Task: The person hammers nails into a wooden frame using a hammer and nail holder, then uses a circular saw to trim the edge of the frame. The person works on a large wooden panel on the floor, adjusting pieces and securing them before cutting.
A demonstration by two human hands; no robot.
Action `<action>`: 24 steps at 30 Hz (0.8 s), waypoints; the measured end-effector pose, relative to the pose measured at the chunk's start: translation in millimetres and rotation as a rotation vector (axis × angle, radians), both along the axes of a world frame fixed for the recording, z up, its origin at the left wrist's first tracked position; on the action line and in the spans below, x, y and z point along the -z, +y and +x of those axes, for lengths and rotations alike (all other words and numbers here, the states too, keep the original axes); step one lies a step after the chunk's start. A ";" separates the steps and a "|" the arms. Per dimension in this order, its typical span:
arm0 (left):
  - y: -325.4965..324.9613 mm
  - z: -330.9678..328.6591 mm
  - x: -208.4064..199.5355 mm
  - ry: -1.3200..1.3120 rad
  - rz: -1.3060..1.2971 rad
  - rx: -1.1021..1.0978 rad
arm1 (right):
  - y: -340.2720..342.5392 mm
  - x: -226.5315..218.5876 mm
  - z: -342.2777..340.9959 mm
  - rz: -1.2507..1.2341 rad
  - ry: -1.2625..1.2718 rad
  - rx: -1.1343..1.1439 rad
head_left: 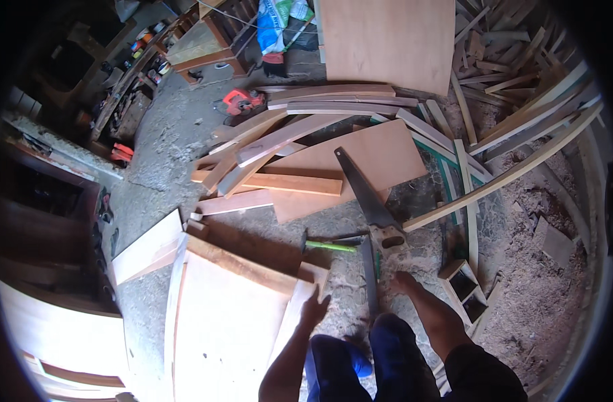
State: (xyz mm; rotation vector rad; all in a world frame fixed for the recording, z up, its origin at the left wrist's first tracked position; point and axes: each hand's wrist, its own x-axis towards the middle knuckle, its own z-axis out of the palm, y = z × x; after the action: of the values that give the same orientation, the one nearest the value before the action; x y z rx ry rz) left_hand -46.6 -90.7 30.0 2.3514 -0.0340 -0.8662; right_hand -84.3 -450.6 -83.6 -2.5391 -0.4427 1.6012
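My left hand (314,310) is beside the right edge of a pale wooden panel with a frame (236,315), its fingers apart near a wood strip. My right hand (405,283) hangs over the concrete floor, just below the handle of a hand saw (368,194); its fingers are too unclear to read. The saw's blade lies across a thin brown plywood sheet (380,154). Between my hands lie a dark metal square (370,268) and a bright green hammer handle (331,246).
Loose boards (293,182) are heaped ahead, with a red power tool (243,102) behind them. A large upright panel (387,43) stands at the back. To the right are a small wooden box frame (464,289), a long batten (507,175), sawdust (521,295) and scrap wood (501,67).
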 end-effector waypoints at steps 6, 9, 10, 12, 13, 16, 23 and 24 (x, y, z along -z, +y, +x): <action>20.4 -159.0 -136.9 -0.197 -0.113 0.105 | 51.2 -221.9 -74.2 0.467 -0.462 1.027; 40.7 -197.2 -229.6 0.105 -0.079 0.071 | 39.6 -305.1 -163.6 0.263 -0.463 1.048; 50.6 -192.6 -258.9 0.194 -0.040 0.021 | 38.2 -328.0 -182.0 0.214 -0.509 1.040; 84.4 -196.9 -236.0 -0.154 -0.213 0.106 | -8.1 -305.7 -255.6 0.071 -0.559 0.590; 101.0 -191.0 -248.1 -0.159 -0.183 -0.038 | -15.3 -310.4 -277.8 0.065 -0.557 0.528; 149.1 -165.7 -280.8 0.088 0.077 -0.244 | -39.0 -330.7 -322.8 0.062 -0.436 0.453; 158.2 -140.1 -306.4 0.083 -0.156 -0.847 | -81.8 -324.9 -267.3 0.288 -0.305 1.225; 116.7 -134.6 -309.7 0.195 -0.238 -0.910 | -120.4 -330.7 -251.9 0.267 -0.391 1.034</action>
State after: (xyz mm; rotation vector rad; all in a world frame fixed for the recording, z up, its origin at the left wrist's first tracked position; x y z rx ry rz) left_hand -181.2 26.0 339.7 1.7460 0.8865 -0.5665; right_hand -336.2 -571.1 247.1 -2.2101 0.5349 0.6245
